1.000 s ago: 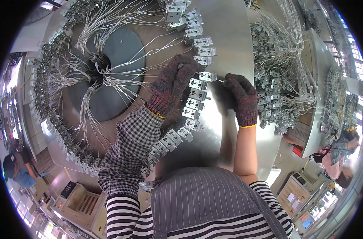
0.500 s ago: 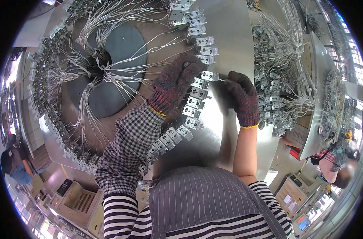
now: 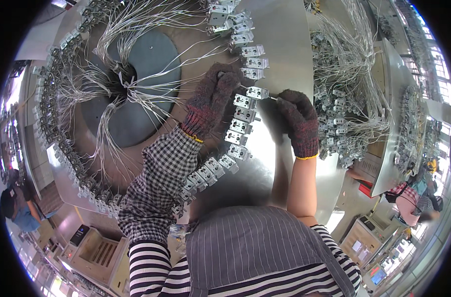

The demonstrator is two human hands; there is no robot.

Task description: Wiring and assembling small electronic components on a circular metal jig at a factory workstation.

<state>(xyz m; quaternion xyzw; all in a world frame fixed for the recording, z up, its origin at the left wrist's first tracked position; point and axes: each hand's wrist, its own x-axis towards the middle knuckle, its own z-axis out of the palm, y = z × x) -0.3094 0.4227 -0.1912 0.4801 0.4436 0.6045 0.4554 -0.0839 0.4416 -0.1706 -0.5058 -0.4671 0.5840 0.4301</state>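
Note:
A small silvery metal bracket block (image 3: 257,92) sits in the curved row on the metal table, between my two dark knitted gloves. On its left, my left hand (image 3: 214,94) is closed, and a thin light stem or wire shows between its fingertips and the block. To the block's right, my right hand (image 3: 299,119) has its fingers pinched together at the end of a thin metal pin (image 3: 273,98) that points toward the block. The gloves hide how each hand grips. More bracket blocks (image 3: 245,115) line up just below, apart from both hands.
Bundles of silvery wires (image 3: 146,91) fan from the hole of a dark round plate (image 3: 158,54) to blocks around the table rim. Another table at right carries piled blocks and wires (image 3: 354,59). Other people (image 3: 406,203) are at the far right and far left.
My left hand has drawn back leftward from the bracket block, so a thin stem now shows between them. My right hand stays nearly in place beside the pin.

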